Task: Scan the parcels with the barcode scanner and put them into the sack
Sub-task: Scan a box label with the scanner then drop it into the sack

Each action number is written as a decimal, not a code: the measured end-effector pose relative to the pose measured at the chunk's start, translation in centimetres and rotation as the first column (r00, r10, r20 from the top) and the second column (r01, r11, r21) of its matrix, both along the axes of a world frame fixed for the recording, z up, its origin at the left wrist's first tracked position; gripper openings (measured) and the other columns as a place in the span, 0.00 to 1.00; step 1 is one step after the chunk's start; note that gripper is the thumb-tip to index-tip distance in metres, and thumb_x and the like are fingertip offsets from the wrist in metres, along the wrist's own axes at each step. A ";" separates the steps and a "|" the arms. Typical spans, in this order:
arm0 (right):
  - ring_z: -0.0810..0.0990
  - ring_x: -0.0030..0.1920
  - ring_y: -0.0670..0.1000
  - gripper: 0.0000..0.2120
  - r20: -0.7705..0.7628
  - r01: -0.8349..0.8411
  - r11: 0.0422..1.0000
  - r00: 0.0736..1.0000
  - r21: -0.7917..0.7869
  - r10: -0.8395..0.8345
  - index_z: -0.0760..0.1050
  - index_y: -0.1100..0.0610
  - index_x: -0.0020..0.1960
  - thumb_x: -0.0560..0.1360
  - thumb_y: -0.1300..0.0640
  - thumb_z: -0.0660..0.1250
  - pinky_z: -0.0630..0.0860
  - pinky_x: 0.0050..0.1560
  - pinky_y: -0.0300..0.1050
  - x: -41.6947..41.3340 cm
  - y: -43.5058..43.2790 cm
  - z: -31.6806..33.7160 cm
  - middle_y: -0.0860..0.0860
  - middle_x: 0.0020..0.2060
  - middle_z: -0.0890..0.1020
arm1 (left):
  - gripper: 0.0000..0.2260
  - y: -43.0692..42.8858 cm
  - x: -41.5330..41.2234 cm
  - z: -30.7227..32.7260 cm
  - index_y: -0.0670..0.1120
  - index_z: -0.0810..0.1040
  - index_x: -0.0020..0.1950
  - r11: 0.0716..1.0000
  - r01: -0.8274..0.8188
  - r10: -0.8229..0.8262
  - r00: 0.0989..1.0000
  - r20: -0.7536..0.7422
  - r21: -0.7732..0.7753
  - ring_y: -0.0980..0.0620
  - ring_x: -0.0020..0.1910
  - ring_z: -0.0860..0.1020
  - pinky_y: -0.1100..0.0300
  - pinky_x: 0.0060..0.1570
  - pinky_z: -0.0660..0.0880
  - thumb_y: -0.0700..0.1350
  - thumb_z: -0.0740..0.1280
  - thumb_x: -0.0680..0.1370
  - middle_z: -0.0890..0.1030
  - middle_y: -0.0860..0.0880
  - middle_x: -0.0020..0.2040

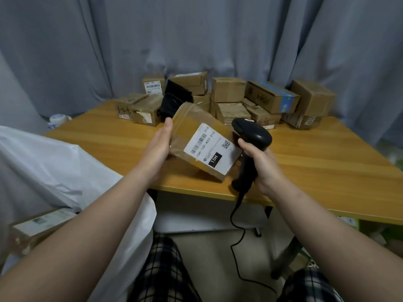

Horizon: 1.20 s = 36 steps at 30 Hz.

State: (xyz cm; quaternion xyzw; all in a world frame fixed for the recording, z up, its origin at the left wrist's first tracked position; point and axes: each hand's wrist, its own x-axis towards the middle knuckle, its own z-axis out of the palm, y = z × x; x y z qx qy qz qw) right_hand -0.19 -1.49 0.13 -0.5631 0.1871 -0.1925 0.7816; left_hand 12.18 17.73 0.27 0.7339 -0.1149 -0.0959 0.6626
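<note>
Over table (327,162) front edge: one parcel (196,127), tilted, label up. Left hand (158,144) grips its left edge, fingers hidden beneath. Right hand (259,162) wrapped round handle of one barcode scanner (253,134), just beside parcel. Roughly twelve boxes (227,89) piled at table back. One white sack (65,166) at left, one carton (41,223) in it.

Left forearm enters from 7 o'clock; left hand (158,147) holds the parcel (202,147) at its 9 o'clock edge, thumb straight. Right forearm enters from 5 o'clock; right hand (259,164) curls round the scanner (255,131) handle.
</note>
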 end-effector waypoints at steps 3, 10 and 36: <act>0.84 0.46 0.53 0.10 -0.069 -0.018 0.999 0.997 0.046 0.021 0.77 0.54 0.54 0.74 0.53 0.72 0.83 0.46 0.51 0.6 -0.4 -0.3 0.54 0.47 0.84 | 0.50 0.1 -0.1 1.0 0.52 0.59 0.77 0.999 0.031 -0.026 0.989 0.144 -0.037 0.50 0.67 0.71 0.49 0.67 0.69 0.71 0.72 0.61 0.71 0.50 0.70; 0.86 0.45 0.57 0.29 -0.181 -0.080 0.981 0.977 0.174 0.112 0.73 0.56 0.67 0.71 0.44 0.73 0.83 0.41 0.49 0.9 0.6 -3.8 0.59 0.56 0.82 | 0.57 -1.4 -1.2 -2.7 0.69 0.41 0.74 0.992 0.120 -0.110 0.975 0.195 -0.040 0.48 0.74 0.61 0.41 0.71 0.62 0.56 0.81 0.60 0.59 0.48 0.77; 0.79 0.25 0.51 0.20 0.221 0.134 0.738 0.975 -0.662 0.021 0.73 0.69 0.38 0.74 0.51 0.70 0.78 0.28 0.50 -3.9 2.3 -4.0 0.63 0.27 0.76 | 0.54 -2.7 -0.4 -4.5 0.64 0.37 0.76 0.991 0.118 -0.127 0.974 0.186 0.058 0.46 0.74 0.61 0.41 0.72 0.60 0.53 0.77 0.67 0.60 0.48 0.77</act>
